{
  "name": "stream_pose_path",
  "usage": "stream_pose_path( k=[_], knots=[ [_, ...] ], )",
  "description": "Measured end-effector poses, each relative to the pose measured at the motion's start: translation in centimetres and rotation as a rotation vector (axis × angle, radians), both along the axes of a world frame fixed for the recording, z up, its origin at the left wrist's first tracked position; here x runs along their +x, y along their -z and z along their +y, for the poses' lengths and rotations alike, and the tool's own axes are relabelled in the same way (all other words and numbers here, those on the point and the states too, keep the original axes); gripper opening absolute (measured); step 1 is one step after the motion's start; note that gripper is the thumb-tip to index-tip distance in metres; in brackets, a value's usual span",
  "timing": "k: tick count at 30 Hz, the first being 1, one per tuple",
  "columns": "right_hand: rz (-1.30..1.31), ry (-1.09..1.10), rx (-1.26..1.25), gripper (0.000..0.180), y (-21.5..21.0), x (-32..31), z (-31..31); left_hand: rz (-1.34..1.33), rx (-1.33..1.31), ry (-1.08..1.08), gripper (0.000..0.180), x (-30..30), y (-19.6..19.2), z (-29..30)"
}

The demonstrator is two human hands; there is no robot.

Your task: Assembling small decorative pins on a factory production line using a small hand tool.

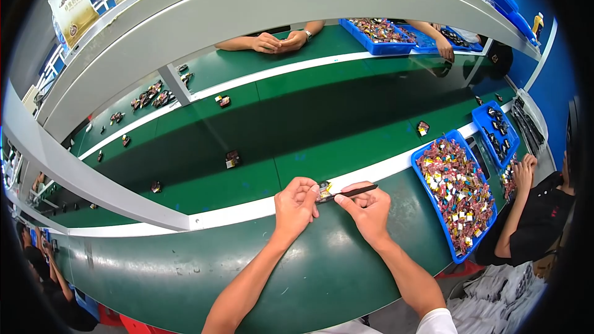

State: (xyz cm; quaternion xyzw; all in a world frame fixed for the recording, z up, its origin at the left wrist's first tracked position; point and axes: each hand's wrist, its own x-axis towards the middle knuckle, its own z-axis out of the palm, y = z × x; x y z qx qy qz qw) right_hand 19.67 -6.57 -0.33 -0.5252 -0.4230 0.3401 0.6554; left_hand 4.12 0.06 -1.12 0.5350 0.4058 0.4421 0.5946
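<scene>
My left hand (297, 205) is closed, its thumb and fingers pinching a small dark electronic part (323, 190) with yellow and white bits on it. A slim black pen-shaped tool (360, 190) lies in the closed grip of my right hand (369, 210). Its tip points left and meets the small part or comes very close to it; I cannot tell whether it touches. Both hands are over the near edge of the conveyor, above the green worktop (204, 266). The fingers hide much of the small part.
Beside my right arm, a blue tray (422, 180) holds many small wired parts; another blue tray (479, 122) holds black pieces. Similar parts (232, 159) dot the green conveyor belt (346, 142). A grey overhead beam (204, 12) crosses above. Co-workers' hands (278, 42) and a co-worker's arm (518, 195) are nearby.
</scene>
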Motion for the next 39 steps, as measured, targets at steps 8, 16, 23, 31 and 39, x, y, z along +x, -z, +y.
stream_pose_path(
  k=[8, 16, 23, 31, 39],
  knots=[
    [-0.132, 0.037, -0.04, 0.015, -0.5, -0.1, -0.1, -0.006, 0.042, 0.013, 0.009, 0.1, 0.3, -0.1],
    [0.178, -0.049, -0.07, 0.015, 0.2, 0.4, 0.1, -0.029, 0.059, 0.047, 0.01, 0.2, 0.2, -0.2],
    [0.217, -0.096, -0.127, 0.015, -0.2, 0.6, 0.1, -0.078, 0.076, 0.078, 0.011, -0.1, 0.5, -0.2],
    [0.167, -0.085, -0.121, 0.017, 0.0, 0.5, 0.1, -0.053, 0.06, 0.09, 0.019, -0.2, 0.9, 0.0],
    [0.08, -0.058, -0.024, 0.016, 0.3, 0.3, -0.2, -0.068, 0.019, 0.153, 0.025, -0.6, 1.2, 0.3]
  ],
)
